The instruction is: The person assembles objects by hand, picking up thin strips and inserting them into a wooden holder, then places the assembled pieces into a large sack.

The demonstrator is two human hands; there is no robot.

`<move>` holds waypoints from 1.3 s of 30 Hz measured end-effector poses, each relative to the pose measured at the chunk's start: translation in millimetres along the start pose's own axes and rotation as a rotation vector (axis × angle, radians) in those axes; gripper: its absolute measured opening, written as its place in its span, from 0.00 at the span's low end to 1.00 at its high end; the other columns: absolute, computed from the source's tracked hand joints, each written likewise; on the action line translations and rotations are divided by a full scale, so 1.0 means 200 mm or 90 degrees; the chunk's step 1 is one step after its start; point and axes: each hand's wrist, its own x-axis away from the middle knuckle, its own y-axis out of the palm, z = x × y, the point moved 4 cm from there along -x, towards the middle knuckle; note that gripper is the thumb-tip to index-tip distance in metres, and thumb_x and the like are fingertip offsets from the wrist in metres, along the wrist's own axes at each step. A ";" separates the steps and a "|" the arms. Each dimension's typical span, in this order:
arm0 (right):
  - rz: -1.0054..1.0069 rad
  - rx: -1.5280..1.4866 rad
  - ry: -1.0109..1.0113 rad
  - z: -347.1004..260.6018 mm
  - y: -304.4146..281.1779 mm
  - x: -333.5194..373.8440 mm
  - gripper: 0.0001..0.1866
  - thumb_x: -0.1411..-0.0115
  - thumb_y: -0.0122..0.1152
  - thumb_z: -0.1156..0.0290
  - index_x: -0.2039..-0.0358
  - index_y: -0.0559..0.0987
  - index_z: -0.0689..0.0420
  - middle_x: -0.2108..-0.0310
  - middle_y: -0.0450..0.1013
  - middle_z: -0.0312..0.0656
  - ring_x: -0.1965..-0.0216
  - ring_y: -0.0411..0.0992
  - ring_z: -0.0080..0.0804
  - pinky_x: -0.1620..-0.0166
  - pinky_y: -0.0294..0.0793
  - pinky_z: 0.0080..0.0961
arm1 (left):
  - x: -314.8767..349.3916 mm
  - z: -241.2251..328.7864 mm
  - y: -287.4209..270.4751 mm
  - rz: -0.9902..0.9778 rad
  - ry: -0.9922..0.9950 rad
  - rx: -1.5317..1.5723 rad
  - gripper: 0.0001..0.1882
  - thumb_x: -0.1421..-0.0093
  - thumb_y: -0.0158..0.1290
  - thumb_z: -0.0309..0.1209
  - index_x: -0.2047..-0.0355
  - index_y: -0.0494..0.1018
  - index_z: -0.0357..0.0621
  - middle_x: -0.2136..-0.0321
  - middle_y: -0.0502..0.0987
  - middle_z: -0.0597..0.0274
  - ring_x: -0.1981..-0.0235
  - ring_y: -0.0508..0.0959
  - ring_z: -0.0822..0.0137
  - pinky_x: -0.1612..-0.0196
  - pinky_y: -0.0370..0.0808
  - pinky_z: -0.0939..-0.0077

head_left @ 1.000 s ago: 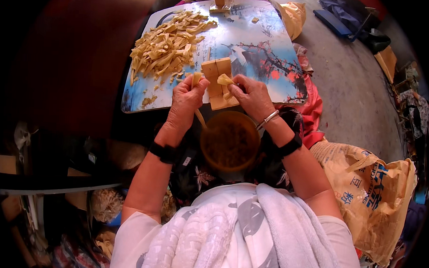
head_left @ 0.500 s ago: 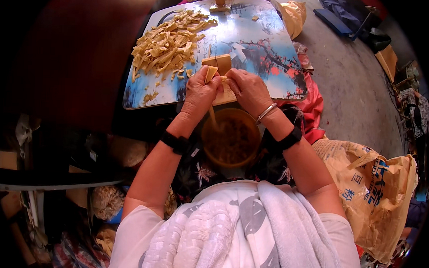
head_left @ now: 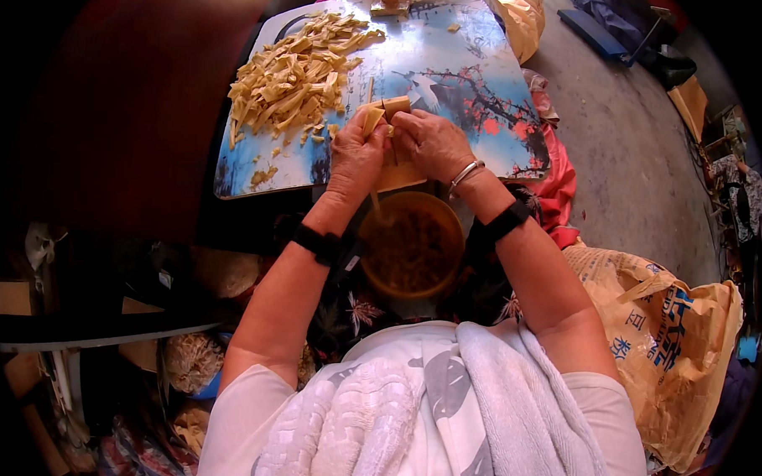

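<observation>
Closed fingers of my left hand [head_left: 356, 160] grip a pale yellow folded strip [head_left: 372, 120], one end of which sticks up past the thumb. Right beside it, my right hand [head_left: 434, 146] has its thumb and fingers pinched together; a small yellow bit shows between the two hands, and whether my right fingers hold it is hidden. Under and behind the hands is a small wooden stand [head_left: 396, 106] with a slot, its flat base [head_left: 400, 178] at the table's near edge. Below the hands, a round yellowish bowl [head_left: 461, 241] holds dark, moist-looking stuff, with a thin stick [head_left: 375, 202] leaning in it.
A large heap of similar yellow strips [head_left: 298, 76] covers the left of the painted tabletop [head_left: 479, 69]. Another wooden piece [head_left: 393, 0] stands at its far edge. A big brown paper sack [head_left: 646, 331] is at my right, and a red cloth [head_left: 557, 185] hangs beside the table.
My right wrist has shifted slightly right and its fingers have come up a little. The yellow strip in my left hand has tipped slightly left and lower.
</observation>
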 end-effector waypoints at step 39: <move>-0.028 -0.653 0.408 -0.21 0.09 0.76 0.05 0.40 0.62 0.72 0.67 0.79 0.61 0.76 0.75 0.33 0.74 0.72 0.15 0.71 0.71 0.13 | 0.82 -0.04 0.00 -0.101 -0.282 0.193 0.06 0.39 0.56 0.28 0.63 0.74 0.42 0.72 0.73 0.70 0.69 0.70 0.79 0.64 0.70 0.84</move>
